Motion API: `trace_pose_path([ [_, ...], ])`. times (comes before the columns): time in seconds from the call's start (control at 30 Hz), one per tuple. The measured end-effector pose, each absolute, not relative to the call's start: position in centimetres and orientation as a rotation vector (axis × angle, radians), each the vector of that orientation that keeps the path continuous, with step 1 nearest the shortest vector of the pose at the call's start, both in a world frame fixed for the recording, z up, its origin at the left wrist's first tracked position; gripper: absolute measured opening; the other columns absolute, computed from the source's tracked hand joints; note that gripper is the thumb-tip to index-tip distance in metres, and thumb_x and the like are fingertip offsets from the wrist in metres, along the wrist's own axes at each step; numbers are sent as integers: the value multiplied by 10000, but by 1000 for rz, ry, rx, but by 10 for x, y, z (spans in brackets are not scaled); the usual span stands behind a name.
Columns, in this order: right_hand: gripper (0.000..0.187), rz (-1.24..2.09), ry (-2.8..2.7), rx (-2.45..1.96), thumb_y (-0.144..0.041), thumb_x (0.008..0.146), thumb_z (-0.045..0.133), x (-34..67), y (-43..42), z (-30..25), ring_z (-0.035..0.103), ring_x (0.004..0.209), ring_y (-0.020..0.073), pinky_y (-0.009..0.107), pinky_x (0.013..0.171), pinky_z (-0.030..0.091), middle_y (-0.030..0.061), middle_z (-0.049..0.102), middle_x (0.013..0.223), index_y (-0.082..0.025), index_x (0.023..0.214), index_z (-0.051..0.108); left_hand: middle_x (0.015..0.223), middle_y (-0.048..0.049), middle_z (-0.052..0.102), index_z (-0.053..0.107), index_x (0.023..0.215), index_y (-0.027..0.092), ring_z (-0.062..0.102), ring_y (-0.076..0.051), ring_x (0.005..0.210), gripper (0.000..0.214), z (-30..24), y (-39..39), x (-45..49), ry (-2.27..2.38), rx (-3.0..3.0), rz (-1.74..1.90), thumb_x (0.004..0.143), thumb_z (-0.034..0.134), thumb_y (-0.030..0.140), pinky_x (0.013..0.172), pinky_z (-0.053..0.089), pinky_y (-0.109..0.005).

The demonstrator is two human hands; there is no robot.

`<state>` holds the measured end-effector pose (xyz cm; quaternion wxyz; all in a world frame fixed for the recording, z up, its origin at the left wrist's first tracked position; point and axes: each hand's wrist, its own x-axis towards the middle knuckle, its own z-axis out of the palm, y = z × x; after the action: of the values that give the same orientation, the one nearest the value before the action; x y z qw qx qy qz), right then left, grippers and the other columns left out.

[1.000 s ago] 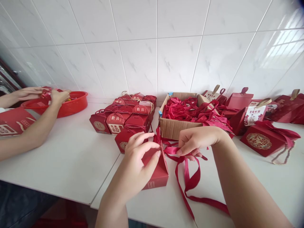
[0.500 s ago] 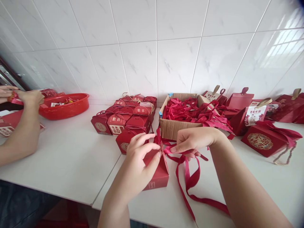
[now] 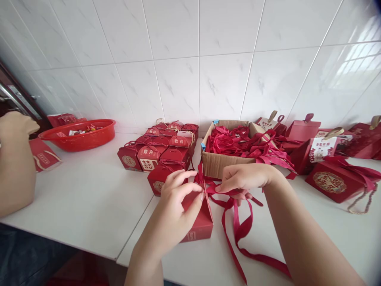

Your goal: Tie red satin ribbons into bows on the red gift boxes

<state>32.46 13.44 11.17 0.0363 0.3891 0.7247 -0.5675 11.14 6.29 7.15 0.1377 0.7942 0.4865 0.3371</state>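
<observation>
A red gift box [image 3: 200, 227] stands on the white tabletop in front of me. At its top edge, the thumb and index finger of my left hand [image 3: 175, 202] pinch the box, the other fingers lying loosely curved over it. What exactly lies between the fingertips is partly hidden. Just right of the box, my right hand [image 3: 242, 180] is closed on a red ribbon [image 3: 244, 232], whose loose ends trail over the table toward me. The ribbon runs up to the box's upper edge by my left fingertips.
Behind my left hand stand several closed red boxes [image 3: 154, 153] in rows. A cardboard box [image 3: 216, 167] full of red ribbons is beyond my right hand, and more red boxes [image 3: 327, 180] are at right. On the left are a red basin [image 3: 80, 142] and another person's arm [image 3: 16, 167].
My hands keep nearly the same grip at the box and ribbon. The other person's arm at left has shifted further left, and the whole view has moved slightly.
</observation>
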Motion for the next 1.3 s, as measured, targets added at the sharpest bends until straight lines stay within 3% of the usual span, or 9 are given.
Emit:
trace_pose_path([
  [0.3, 509, -1708, 2297, 1136, -429, 867, 513, 318, 131, 111, 391, 373, 58, 195, 393, 321, -46, 415, 390, -163, 439, 438, 1300, -54, 549, 631, 804, 244, 391, -278, 1305, 155, 73, 61, 112, 1401, 2308, 947, 881, 495, 242, 1044, 380, -519],
  [0.5, 451, -1358, 2489, 1200, -504, 880, 506, 324, 123, 122, 447, 480, 77, 205, 459, 336, -23, 474, 532, -133, 655, 630, 1226, -47, 567, 569, 723, 229, 440, -267, 1254, 143, 78, 57, 110, 1408, 2237, 1085, 845, 508, 188, 1040, 367, -481],
  [0.6, 345, -1190, 2644, 1411, -459, 885, 521, 327, 117, 128, 423, 511, 85, 209, 443, 310, -16, 501, 621, -155, 798, 658, 1125, -48, 569, 566, 766, 229, 532, -227, 1113, 116, 80, 56, 107, 1378, 2153, 1261, 861, 509, 194, 948, 435, -390],
  [0.67, 300, -1193, 2867, 1418, -420, 894, 525, 324, 111, 131, 458, 576, 104, 218, 493, 360, 0, 542, 676, -163, 820, 660, 990, -36, 554, 577, 802, 233, 572, -184, 946, 105, 82, 54, 104, 1350, 2096, 1390, 876, 509, 201, 817, 474, -315],
  [0.77, 261, -1455, 3121, 1302, -401, 896, 545, 309, 99, 132, 537, 689, 125, 231, 584, 445, 34, 619, 862, -181, 981, 657, 821, -8, 508, 595, 817, 234, 541, -144, 758, 101, 85, 49, 99, 1299, 2044, 1539, 875, 527, 186, 678, 456, -267],
  [0.83, 309, -1633, 3115, 1190, -402, 882, 578, 297, 91, 131, 538, 642, 105, 219, 549, 456, 30, 622, 903, -205, 1115, 624, 771, -3, 508, 604, 812, 231, 521, -141, 715, 106, 87, 43, 97, 1266, 2026, 1594, 870, 536, 174, 651, 442, -266],
  [1.07, 200, -2005, 2932, 955, -356, 840, 655, 279, 83, 129, 459, 500, 63, 166, 441, 384, -40, 509, 616, -159, 854, 618, 705, 12, 492, 583, 779, 237, 479, -136, 647, 133, 91, 29, 91, 1200, 1983, 1773, 862, 525, 150, 627, 424, -271],
  [1.2, 184, -2041, 2995, 957, -349, 863, 629, 273, 79, 131, 429, 533, 62, 169, 455, 366, -20, 545, 697, -169, 888, 604, 708, 17, 502, 576, 772, 233, 496, -132, 649, 142, 91, 27, 86, 1189, 1943, 1794, 872, 511, 156, 644, 426, -266],
  [1.3, 133, -1853, 3165, 954, -322, 889, 594, 265, 72, 130, 461, 603, 78, 182, 507, 382, -6, 587, 797, -201, 945, 598, 703, 14, 519, 565, 755, 223, 509, -138, 652, 137, 90, 28, 83, 1258, 1881, 1772, 875, 510, 183, 644, 433, -265],
])
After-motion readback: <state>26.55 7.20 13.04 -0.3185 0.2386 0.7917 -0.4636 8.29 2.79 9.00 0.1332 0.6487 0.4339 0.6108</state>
